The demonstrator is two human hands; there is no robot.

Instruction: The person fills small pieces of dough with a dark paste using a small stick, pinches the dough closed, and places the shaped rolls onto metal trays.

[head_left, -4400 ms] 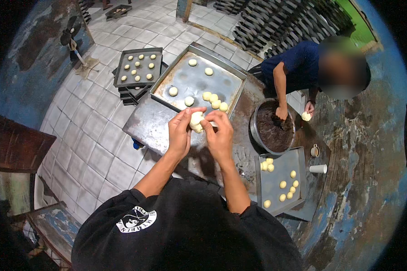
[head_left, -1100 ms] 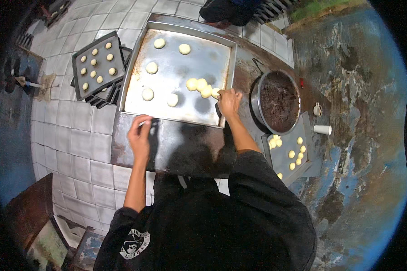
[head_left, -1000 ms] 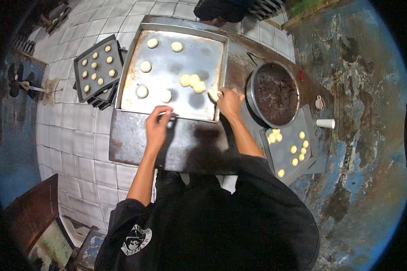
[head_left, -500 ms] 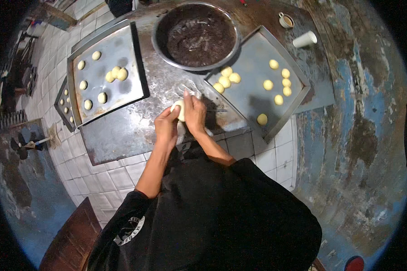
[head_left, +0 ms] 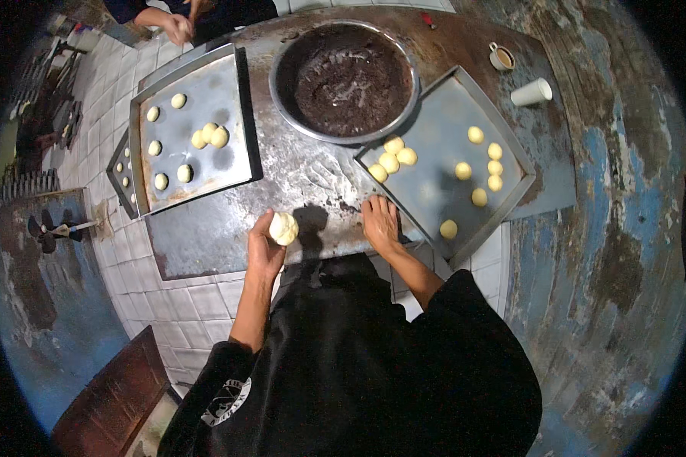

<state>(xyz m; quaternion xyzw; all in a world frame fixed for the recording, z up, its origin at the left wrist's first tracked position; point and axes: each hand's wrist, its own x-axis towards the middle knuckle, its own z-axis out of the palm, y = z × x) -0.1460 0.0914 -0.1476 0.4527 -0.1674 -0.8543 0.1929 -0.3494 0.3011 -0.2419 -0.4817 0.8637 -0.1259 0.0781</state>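
Note:
My left hand point(head_left: 264, 250) is closed around a soft, lumpy piece of pale yellow dough point(head_left: 284, 228), held above the near edge of the metal table. My right hand point(head_left: 380, 222) is apart from it, fingers extended onto the tabletop beside the right tray, with nothing seen in it. Round dough balls point(head_left: 389, 163) sit in a cluster in the near left corner of the right metal tray point(head_left: 437, 122); several more lie toward its right side. In the left tray point(head_left: 194, 76), three balls point(head_left: 209, 135) touch one another and others stand apart.
A large steel bowl point(head_left: 276, 90) of dark brown crumbly filling stands at the back middle. Farther right are a cup of brown drink point(head_left: 501, 57) and a white cup point(head_left: 531, 92) on its side. Another person's hands point(head_left: 177, 27) show beyond the left tray. White smears mark the tabletop.
My hands have parted: the left moved left and nearer with the dough, while the right let go and moved right to the tabletop. Another person's hands have come into view at the far left.

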